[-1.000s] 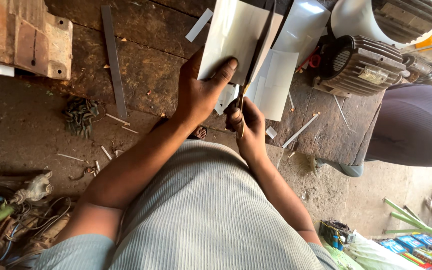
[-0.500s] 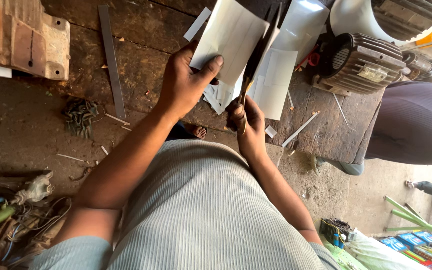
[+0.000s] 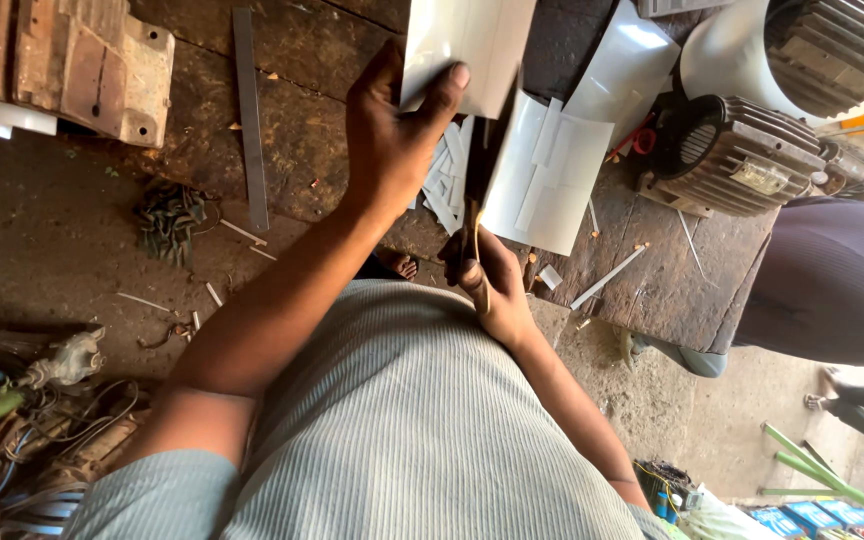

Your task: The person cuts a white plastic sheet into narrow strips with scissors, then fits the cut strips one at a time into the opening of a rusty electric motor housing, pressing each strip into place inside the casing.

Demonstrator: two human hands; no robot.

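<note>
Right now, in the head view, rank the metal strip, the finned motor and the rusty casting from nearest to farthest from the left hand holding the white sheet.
Measured from the left hand, whose grip is on the white sheet:
1. Metal strip, flat on the bench just to the hand's left.
2. Rusty casting, at the top left corner.
3. Finned motor, on the bench's right side, past the cut white pieces.

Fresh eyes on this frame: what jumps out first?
The left hand at top centre, pinching a pale sheet by its lower edge, while the right hand below it has its grip on scissors that point up at the sheet. Cut white strips and sheet pieces litter the dark wooden bench. A finned electric motor sits at the right of the bench.
</note>
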